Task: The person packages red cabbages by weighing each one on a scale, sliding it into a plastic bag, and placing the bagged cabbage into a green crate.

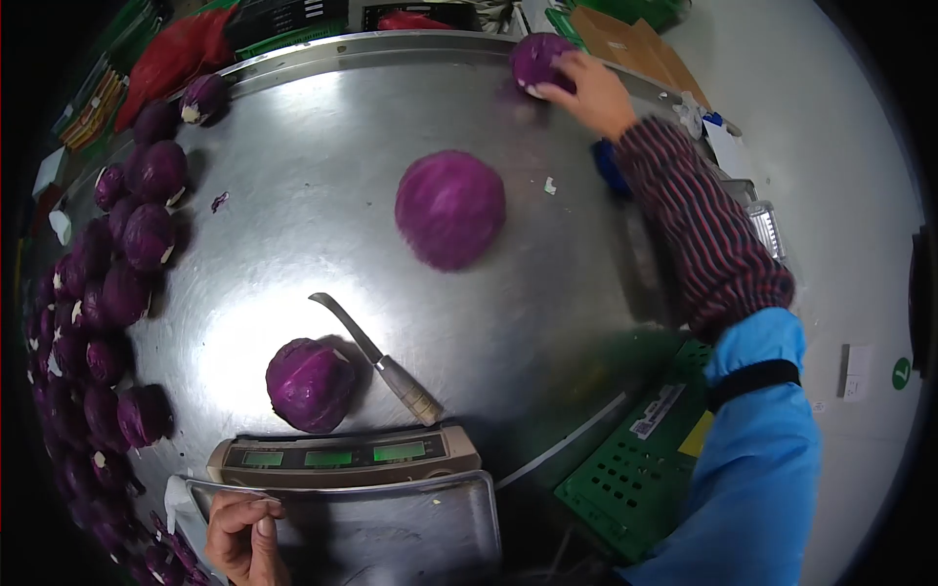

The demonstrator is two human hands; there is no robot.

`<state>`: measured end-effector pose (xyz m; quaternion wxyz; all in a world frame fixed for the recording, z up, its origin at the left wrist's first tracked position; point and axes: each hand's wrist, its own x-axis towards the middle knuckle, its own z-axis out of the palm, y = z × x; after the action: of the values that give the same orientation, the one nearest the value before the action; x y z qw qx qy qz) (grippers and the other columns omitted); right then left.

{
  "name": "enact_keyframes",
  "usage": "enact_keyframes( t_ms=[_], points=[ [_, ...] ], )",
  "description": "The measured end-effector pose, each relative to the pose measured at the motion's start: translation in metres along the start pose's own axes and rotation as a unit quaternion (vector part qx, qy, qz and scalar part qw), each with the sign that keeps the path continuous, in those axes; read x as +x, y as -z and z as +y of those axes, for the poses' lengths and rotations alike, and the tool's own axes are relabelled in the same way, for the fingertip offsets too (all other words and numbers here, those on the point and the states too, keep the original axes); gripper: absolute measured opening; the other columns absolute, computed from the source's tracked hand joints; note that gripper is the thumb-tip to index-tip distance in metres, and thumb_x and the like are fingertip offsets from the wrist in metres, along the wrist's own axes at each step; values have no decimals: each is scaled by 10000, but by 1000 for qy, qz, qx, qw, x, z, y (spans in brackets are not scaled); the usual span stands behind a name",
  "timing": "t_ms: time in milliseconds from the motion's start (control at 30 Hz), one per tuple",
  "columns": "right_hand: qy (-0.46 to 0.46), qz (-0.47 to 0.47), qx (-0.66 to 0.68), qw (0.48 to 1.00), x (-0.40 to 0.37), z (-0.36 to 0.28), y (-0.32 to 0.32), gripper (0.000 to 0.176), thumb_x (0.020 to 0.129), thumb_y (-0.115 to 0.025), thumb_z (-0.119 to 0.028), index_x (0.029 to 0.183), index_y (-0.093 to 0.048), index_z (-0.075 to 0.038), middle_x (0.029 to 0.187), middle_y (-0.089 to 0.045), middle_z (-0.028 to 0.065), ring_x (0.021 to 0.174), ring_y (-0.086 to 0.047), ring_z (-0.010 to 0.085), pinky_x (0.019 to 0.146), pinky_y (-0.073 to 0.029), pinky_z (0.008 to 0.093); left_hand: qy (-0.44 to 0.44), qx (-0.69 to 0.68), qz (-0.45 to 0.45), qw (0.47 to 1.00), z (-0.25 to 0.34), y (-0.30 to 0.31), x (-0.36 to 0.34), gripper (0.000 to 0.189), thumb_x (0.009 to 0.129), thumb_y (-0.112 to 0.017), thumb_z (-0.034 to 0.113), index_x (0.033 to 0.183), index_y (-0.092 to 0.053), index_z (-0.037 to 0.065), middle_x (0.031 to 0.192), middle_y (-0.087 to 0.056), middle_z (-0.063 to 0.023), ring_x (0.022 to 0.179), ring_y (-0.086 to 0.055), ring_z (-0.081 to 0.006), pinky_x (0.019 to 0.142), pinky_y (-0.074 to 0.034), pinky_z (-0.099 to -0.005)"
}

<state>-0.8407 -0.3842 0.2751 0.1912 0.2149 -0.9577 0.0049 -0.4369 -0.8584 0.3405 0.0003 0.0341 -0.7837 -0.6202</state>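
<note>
At the far right edge of the steel table, my right hand (pixel 594 96) grips a red cabbage (pixel 539 59), thumb below and fingers on its side. My left hand (pixel 242 539) is closed, fingers curled, over the left side of the scale's metal tray (pixel 410 523); what it holds, if anything, I cannot make out. A larger red cabbage (pixel 450 210), smeared by motion, is mid-table. Just behind the scale (pixel 342 454) sits another red cabbage (pixel 311 385). Beside it lies a curved knife (pixel 376 356), its handle toward the scale.
Many red cabbages (pixel 149 237) crowd the left side. A green perforated crate (pixel 625 498) stands at the lower right, under my right arm. Beyond the table's raised back edge are a red net bag (pixel 176 63) and a cardboard box (pixel 635 47). Small leaf scraps (pixel 550 186) lie about.
</note>
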Motion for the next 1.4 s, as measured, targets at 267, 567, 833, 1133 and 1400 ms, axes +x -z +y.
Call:
enact_keyframes(
  t_ms=[267, 567, 833, 1133, 1400],
  points=[
    [-120, -45, 308, 943, 3, -6, -9, 962, 637, -825, -441, 1411, -377, -86, 1404, -398, 182, 1325, -360, 346, 1090, -311, 400, 4, 22, 44, 999, 13, -12, 2, 45, 909, -544, 47, 938, -568, 23, 841, -547, -66, 795, -509, -146, 771, -404, -274],
    [-97, -84, 425, 896, -11, -65, -8, 901, 596, -867, -296, 1325, -422, -10, 1231, -544, 167, 1120, -560, 265, 969, -455, 362, 21, 11, 121, 992, 28, 11, -50, 81, 858, -590, -22, 931, -624, -18, 866, -599, -117, 783, -592, -185, 731, -472, -282],
    [-154, -153, 411, 886, -46, -117, 28, 1014, 590, -868, -321, 1425, -338, -95, 1272, -505, 214, 1142, -544, 309, 999, -428, 383, 85, -30, 194, 977, 32, 36, -131, 97, 896, -574, -10, 980, -618, -28, 910, -598, -95, 836, -581, -160, 765, -471, -276],
    [-169, -136, 447, 868, -67, -133, 5, 938, 616, -856, -280, 1375, -373, -17, 1291, -515, 194, 1158, -538, 282, 973, -439, 357, 138, -67, 259, 954, 17, 52, -219, 143, 922, -558, 18, 1039, -616, -41, 963, -626, -75, 891, -609, -133, 749, -499, -248],
    [-275, -254, 593, 713, -140, -212, 50, 921, 722, -789, -277, 1449, -235, -161, 1366, -385, 212, 1190, -487, 333, 934, -479, 446, 239, 41, 310, 919, -69, 86, -360, 201, 876, -632, 108, 1048, -665, 9, 859, -668, -8, 738, -556, -66, 674, -455, -228]
  ],
)
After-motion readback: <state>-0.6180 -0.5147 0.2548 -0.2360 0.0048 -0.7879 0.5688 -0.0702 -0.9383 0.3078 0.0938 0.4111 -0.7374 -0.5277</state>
